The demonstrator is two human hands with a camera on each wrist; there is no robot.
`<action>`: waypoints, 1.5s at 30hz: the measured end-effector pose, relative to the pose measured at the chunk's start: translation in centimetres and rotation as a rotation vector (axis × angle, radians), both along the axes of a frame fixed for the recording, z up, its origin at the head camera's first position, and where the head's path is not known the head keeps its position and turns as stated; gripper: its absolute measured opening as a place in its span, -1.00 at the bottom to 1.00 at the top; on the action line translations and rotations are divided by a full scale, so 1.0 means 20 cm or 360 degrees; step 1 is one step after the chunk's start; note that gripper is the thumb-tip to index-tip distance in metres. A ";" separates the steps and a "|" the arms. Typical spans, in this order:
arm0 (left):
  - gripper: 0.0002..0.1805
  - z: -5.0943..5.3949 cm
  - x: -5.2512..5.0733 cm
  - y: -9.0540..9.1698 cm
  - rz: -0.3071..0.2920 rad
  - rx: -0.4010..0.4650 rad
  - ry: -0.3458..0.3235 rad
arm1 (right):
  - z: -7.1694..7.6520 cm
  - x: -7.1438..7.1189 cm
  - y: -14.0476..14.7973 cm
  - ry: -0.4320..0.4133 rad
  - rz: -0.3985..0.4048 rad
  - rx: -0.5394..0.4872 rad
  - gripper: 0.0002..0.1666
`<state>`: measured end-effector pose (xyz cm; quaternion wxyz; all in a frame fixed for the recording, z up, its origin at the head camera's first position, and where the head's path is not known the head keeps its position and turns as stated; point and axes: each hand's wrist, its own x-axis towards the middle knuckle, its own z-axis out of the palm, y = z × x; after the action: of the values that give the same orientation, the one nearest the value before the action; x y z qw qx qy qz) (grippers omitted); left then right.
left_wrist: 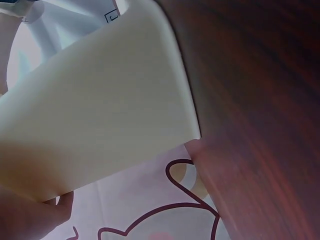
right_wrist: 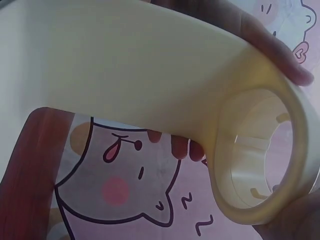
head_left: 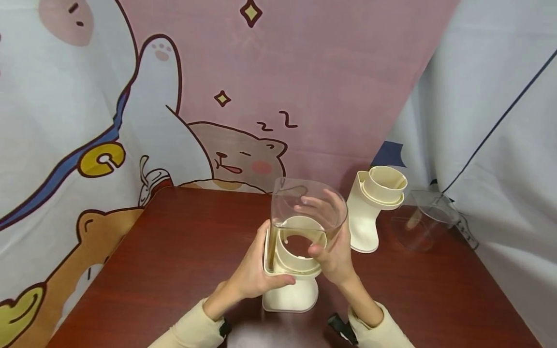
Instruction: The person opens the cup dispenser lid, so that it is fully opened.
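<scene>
Left hand (head_left: 254,271) grips cream stand (head_left: 290,293); right hand (head_left: 338,251) clasps clear container (head_left: 288,203); likely light, stiff, slippery; best held by sidewalls.

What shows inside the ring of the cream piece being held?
Pink backdrop shows through the ring in the right wrist view, brown tabletop in the head view. There the right hand covers the ring's lower right with its thumb, hiding that part.

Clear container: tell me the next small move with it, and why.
Probably press the clear container gently down with the right hand while the left hand steadies the cream stand: it surrounds the stand's upright ring, but full seating can't be confirmed.
</scene>
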<state>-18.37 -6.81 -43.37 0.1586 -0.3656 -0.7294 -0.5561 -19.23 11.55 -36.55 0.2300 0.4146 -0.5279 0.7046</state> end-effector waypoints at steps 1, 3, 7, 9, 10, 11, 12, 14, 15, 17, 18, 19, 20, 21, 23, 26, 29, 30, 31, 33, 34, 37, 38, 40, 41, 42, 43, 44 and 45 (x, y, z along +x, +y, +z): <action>0.24 0.00 0.00 0.00 0.0008 -0.0008 0.0021 | 0.00 0.00 0.00 -0.0009 -0.0012 0.0004 0.17; 0.24 0.00 0.00 0.00 0.0025 -0.0025 0.0057 | 0.00 0.01 0.00 -0.0024 -0.0027 0.0004 0.15; 0.24 0.01 -0.01 0.01 0.0054 -0.0061 0.0088 | 0.00 0.01 0.00 -0.0012 -0.0052 -0.0022 0.16; 0.24 0.02 -0.01 0.01 0.0062 -0.0072 0.0068 | 0.00 0.00 0.00 0.0011 -0.0062 -0.0038 0.17; 0.24 0.02 -0.01 0.01 0.0061 -0.0073 0.0060 | 0.00 0.00 0.00 0.0029 -0.0073 -0.0040 0.17; 0.24 0.02 0.00 0.01 0.0063 -0.0075 0.0052 | 0.00 0.00 0.00 0.0045 -0.0076 -0.0045 0.17; 0.23 0.02 0.00 0.02 0.0062 -0.0073 0.0046 | 0.00 0.00 0.00 0.0056 -0.0074 -0.0045 0.17; 0.24 0.02 0.00 0.02 0.0052 -0.0059 0.0034 | 0.00 0.00 0.00 0.0074 -0.0066 -0.0039 0.17; 0.24 0.01 0.01 0.02 0.0042 -0.0050 0.0033 | -0.01 0.00 0.00 0.0079 -0.0058 -0.0038 0.18; 0.24 0.01 0.01 0.01 0.0029 -0.0038 0.0028 | -0.01 0.00 -0.01 0.0084 -0.0036 -0.0044 0.18; 0.24 0.00 0.01 0.01 0.0020 -0.0028 0.0023 | -0.01 0.00 -0.01 0.0088 -0.0028 -0.0045 0.18; 0.25 0.00 0.01 0.01 0.0017 -0.0022 0.0017 | -0.02 0.00 -0.01 0.0094 -0.0020 -0.0049 0.18; 0.25 0.00 0.01 0.01 0.0019 -0.0018 0.0018 | -0.02 0.00 -0.01 0.0102 -0.0010 -0.0055 0.19; 0.24 0.00 0.02 0.00 0.0023 -0.0018 0.0023 | -0.02 0.00 -0.02 0.0112 0.0002 -0.0064 0.19; 0.24 0.00 0.02 0.00 0.0033 -0.0020 0.0035 | -0.02 0.00 -0.02 0.0140 0.0020 -0.0078 0.20; 0.24 0.00 0.01 0.01 0.0055 -0.0042 0.0060 | -0.01 0.00 -0.02 0.0165 0.0043 -0.0113 0.21; 0.23 0.01 0.01 0.01 0.0061 -0.0067 0.0059 | -0.01 0.00 -0.01 0.0162 0.0027 -0.0122 0.21; 0.23 0.01 0.01 0.01 0.0065 -0.0074 0.0053 | -0.01 0.00 -0.01 0.0150 0.0020 -0.0120 0.20; 0.23 0.01 0.01 0.01 0.0068 -0.0079 0.0052 | -0.01 0.00 -0.01 0.0137 0.0012 -0.0116 0.20; 0.23 0.01 0.01 0.01 0.0076 -0.0092 0.0061 | -0.01 0.00 -0.01 0.0113 -0.0014 -0.0099 0.20; 0.24 0.01 0.01 0.01 0.0084 -0.0100 0.0072 | -0.01 0.00 -0.01 0.0099 -0.0020 -0.0094 0.19; 0.23 0.00 0.00 0.02 0.0097 -0.0112 0.0113 | -0.01 0.01 0.00 0.0064 -0.0041 -0.0086 0.18; 0.22 0.00 -0.01 0.02 0.0100 -0.0116 0.0123 | 0.00 0.01 0.00 0.0053 -0.0047 -0.0083 0.18; 0.22 0.00 -0.01 0.02 0.0092 -0.0102 0.0122 | 0.00 0.01 0.00 0.0028 -0.0057 -0.0078 0.15; 0.21 0.00 -0.01 0.02 0.0085 -0.0093 0.0117 | 0.00 0.00 0.00 0.0018 -0.0064 -0.0074 0.15; 0.21 0.00 -0.01 0.02 0.0077 -0.0086 0.0113 | 0.00 0.00 0.00 0.0012 -0.0069 -0.0071 0.14; 0.21 0.00 -0.01 0.02 0.0069 -0.0079 0.0109 | 0.00 0.00 0.00 0.0009 -0.0069 -0.0075 0.14; 0.22 -0.01 -0.02 0.01 0.0057 -0.0073 0.0108 | 0.00 0.01 0.00 0.0018 -0.0075 -0.0079 0.15; 0.22 -0.01 -0.02 0.01 0.0047 -0.0071 0.0108 | 0.00 0.01 0.00 0.0028 -0.0079 -0.0085 0.15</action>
<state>-18.73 -6.55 -43.52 0.1832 -0.3769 -0.7411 -0.5245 -19.13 11.50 -36.53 0.2630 0.4012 -0.5169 0.7090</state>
